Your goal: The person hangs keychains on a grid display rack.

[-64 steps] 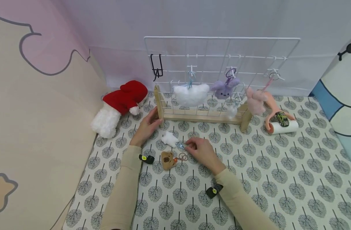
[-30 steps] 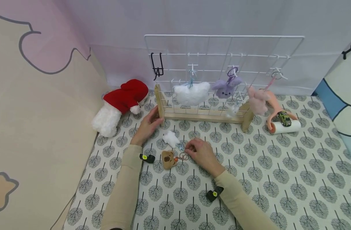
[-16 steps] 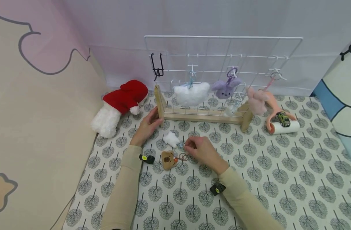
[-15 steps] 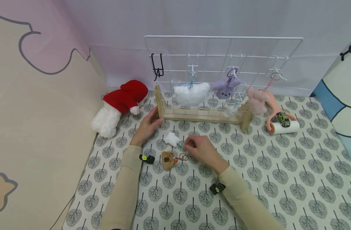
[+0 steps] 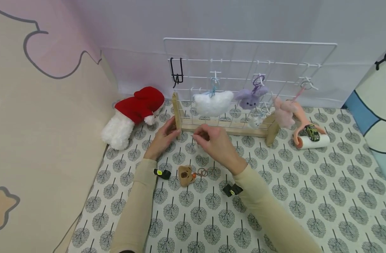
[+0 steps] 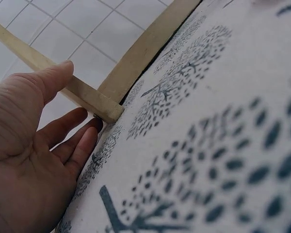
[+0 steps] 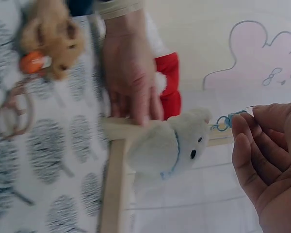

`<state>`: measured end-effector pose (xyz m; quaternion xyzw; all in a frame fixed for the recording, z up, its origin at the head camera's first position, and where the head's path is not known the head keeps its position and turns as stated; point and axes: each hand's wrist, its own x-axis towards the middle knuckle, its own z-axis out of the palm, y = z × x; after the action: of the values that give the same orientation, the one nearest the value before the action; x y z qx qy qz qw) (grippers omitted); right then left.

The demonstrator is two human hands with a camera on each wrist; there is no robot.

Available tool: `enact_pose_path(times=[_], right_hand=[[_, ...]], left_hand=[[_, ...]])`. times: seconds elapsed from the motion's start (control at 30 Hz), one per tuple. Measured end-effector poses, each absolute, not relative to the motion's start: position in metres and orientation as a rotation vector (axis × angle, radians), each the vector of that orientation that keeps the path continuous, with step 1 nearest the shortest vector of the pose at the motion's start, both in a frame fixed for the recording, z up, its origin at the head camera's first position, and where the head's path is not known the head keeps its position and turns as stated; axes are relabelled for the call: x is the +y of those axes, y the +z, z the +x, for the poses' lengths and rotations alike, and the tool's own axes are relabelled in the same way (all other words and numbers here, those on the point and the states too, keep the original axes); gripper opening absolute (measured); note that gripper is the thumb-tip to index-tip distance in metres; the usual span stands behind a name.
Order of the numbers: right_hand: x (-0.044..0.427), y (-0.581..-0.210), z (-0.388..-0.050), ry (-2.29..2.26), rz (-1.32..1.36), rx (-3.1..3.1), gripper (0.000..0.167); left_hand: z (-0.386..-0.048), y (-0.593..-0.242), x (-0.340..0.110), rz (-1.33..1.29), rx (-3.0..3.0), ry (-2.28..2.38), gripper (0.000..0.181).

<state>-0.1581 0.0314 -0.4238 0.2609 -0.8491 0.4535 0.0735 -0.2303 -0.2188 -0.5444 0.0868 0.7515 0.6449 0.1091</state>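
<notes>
My left hand [image 5: 162,138] holds the left wooden foot [image 5: 177,110] of a white wire grid rack [image 5: 249,41]. In the left wrist view, the thumb lies on one side of that wooden foot [image 6: 89,94] and the fingers curl at its other side. My right hand [image 5: 216,144] is raised above the table before the rack. In the right wrist view, its thumb and fingers pinch the light-blue ring and clasp [image 7: 225,121] of a white plush keychain [image 7: 174,145], which hangs free; the head view hides most of it. A brown bear keychain [image 5: 185,175] lies on the table.
On the rack hang a cloud-shaped white plush [image 5: 213,103], a purple bunny [image 5: 248,100], a small white plush [image 5: 255,122], a pink plush [image 5: 284,112] and a black hook [image 5: 177,75]. A red-and-white plush [image 5: 139,107] lies left; a lint roller [image 5: 316,141] with a toy car [image 5: 312,132], right.
My right hand has lifted the white plush keychain off the table and moved up and slightly left, toward the rack. The left hand has stayed on the wooden foot.
</notes>
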Motion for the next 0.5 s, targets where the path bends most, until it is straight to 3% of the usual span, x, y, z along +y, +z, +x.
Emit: enact_pose_path(times=[0.5], right_hand=[[-0.005,-0.348,-0.181,1.518,0.672,-2.325,0.006]], left_hand=[[-0.231,-0.548,-0.221,0.353,2.237,1.911,0.068]])
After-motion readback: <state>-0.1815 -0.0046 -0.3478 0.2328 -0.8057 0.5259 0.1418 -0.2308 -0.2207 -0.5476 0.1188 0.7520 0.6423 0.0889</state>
